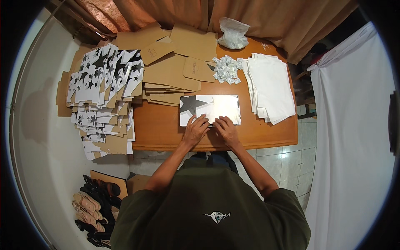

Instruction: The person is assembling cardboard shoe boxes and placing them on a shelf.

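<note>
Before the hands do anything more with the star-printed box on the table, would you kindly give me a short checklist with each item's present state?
1. Star-printed box lies flat on the wooden table: ok.
2. Left hand rests on the box's near edge: ok.
3. Right hand rests on the same edge beside it: ok.
4. Box clear of the white sheet stack: ok.
5. Small packets within view, apart from the box: ok.
6. Box flaps fully closed: cannot tell, glare hides the top.

star-printed flat boxes (102,79), brown cardboard blanks (175,62), white sheets (271,85), sandals (93,204)
</note>
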A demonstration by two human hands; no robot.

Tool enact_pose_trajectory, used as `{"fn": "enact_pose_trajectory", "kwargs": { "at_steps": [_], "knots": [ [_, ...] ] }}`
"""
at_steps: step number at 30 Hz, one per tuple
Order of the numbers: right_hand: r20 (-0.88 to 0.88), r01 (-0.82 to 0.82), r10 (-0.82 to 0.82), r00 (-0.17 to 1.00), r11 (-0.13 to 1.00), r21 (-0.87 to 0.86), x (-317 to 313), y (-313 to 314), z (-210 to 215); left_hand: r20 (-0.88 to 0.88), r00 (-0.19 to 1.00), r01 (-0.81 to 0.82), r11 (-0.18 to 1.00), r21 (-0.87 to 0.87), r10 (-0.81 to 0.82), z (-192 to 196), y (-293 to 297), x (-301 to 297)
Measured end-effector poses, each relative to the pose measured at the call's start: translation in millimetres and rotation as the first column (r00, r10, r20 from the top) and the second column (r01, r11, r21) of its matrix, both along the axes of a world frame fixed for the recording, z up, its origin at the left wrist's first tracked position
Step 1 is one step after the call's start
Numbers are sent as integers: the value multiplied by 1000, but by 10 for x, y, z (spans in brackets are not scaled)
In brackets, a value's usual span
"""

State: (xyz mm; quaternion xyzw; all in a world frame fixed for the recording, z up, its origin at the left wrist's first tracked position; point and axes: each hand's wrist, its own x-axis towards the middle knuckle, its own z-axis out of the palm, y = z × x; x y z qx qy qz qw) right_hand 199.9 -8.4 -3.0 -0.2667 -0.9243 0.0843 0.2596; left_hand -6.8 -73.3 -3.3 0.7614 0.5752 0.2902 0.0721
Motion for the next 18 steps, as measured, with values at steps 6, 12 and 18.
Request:
{"fn": "enact_pose_trajectory", "kwargs": {
  "at_steps": [6, 12, 18],
  "knots": [
    [-23, -9, 10, 1000, 999, 44, 44, 29, -79, 58, 997, -46, 999, 3, 46, -134, -10, 34],
    [-68, -9, 12, 998, 999, 50, 36, 33, -145, 66, 997, -41, 997, 59, 37, -173, -13, 39],
    [-55, -4, 7, 998, 998, 57, 26, 10, -175, 52, 999, 12, 998, 55, -15, -186, -46, -18]
  ]
}}
